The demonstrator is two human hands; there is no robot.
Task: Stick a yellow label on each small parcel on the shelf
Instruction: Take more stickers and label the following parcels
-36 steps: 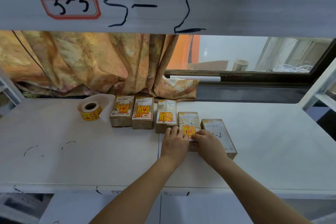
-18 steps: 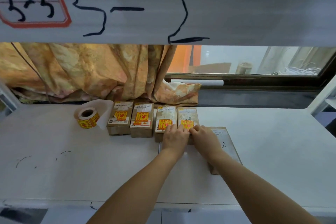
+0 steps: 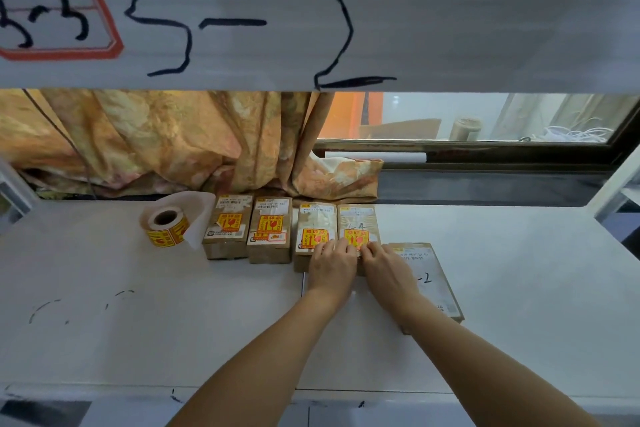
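Pressing the yellow label (image 3: 356, 239) onto the fourth parcel (image 3: 357, 222), centre frame on the shelf (image 3: 104, 288).
You had left hand (image 3: 331, 267) and right hand (image 3: 386, 270) flat, fingertips pressing; you should have rubbed outward from the middle. The lower-right parcel (image 3: 427, 274) showed no label.

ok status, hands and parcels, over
Left hand and right hand pressing on fourth parcel. Four labelled, fifth parcel bare. Label roll far left, nothing blocking.
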